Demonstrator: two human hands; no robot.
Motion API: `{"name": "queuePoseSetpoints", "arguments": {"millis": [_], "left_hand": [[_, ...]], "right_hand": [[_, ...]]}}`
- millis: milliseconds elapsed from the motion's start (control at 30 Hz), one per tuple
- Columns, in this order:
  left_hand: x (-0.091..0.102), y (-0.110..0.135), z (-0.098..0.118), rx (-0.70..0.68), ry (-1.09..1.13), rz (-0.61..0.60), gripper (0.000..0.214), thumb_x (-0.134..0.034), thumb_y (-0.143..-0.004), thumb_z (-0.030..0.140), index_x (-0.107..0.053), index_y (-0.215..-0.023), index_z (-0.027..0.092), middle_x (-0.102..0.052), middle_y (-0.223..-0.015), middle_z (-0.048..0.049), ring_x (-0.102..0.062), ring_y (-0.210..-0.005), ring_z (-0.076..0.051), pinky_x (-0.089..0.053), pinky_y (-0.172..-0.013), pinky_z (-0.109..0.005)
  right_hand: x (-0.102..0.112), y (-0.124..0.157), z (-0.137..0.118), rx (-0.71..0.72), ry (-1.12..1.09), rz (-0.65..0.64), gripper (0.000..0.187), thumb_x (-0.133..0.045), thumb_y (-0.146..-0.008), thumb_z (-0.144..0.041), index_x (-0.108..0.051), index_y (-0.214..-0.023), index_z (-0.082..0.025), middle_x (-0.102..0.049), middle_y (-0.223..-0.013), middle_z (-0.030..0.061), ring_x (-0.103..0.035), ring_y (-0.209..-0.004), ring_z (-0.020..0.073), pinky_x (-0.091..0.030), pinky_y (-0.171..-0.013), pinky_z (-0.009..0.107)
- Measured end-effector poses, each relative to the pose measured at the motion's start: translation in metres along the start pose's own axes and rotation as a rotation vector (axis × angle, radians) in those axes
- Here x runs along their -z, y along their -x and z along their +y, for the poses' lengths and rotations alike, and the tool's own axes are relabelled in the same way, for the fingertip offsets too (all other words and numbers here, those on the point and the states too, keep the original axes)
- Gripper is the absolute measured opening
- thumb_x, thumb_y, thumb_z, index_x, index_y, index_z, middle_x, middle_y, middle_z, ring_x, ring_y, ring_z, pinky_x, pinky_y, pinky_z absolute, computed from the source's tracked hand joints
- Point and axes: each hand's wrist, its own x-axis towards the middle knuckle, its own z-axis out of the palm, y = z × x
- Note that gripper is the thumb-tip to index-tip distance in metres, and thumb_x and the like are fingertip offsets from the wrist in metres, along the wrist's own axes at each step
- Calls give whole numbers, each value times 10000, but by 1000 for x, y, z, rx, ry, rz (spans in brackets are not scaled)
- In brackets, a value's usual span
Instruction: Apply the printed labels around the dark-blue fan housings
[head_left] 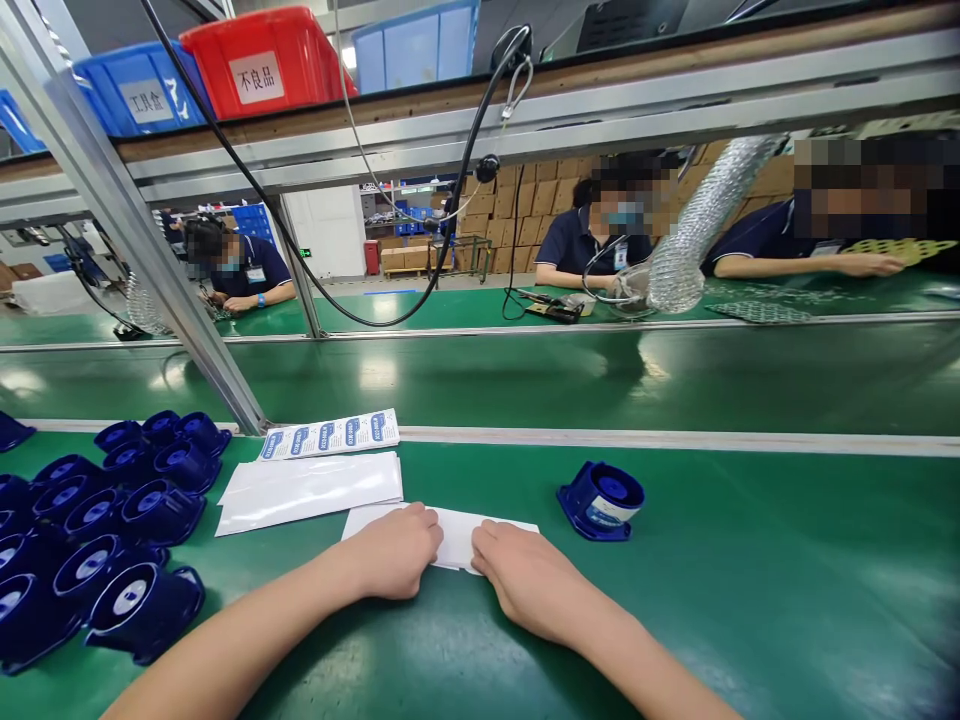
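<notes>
Both of my hands rest on a white paper strip (454, 533) lying on the green bench. My left hand (397, 552) is curled, fingers closed on the strip's left part. My right hand (525, 580) pinches the strip's right part, its fingertips tucked under. A single dark blue round plastic part (600, 500) with a label sits just right of the strip, apart from my hands. A sheet of blue-and-white labels (330, 435) and a stack of white backing sheets (309, 490) lie ahead of my left hand.
Several dark blue plastic parts (97, 540) crowd the left of the bench. A slanted metal post (142, 250) rises at left. Beyond runs a green conveyor (570, 380). Other people work across it. Red and blue bins (262, 60) stand on the shelf above.
</notes>
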Motion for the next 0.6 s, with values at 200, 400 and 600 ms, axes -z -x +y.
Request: {"name": "queuePoseSetpoints", "arguments": {"millis": [200,400,600], "left_hand": [[-2,0,17,-42,95,21,43,-630,-895,139,-652,-927,159,-714,-993,-129,-658,-898,-273,-542,-815,-353],[6,9,19,48,175,-22,162,-612,-995,229,-697,-877,155,-758,-977,-140,-713,-907,-296,-529,-771,-363],[12,12,5,-13,107,-82,71,-635,-938,169,-696,-913,144,-732,-967,-148,-699,-911,-309,-518,-728,-362]], "right_hand": [[-5,2,-6,163,-45,38,181,-501,-1080,-199,-657,-992,-177,-714,-1021,70,-656,-931,254,-432,-768,352],[-8,3,-10,123,30,12,175,-514,-1037,-137,-664,-952,-170,-717,-972,88,-663,-874,274,-377,-709,374],[-5,0,-10,72,32,-5,188,-500,-1052,-132,-669,-973,-152,-728,-974,105,-689,-862,287,-360,-696,379]]}}
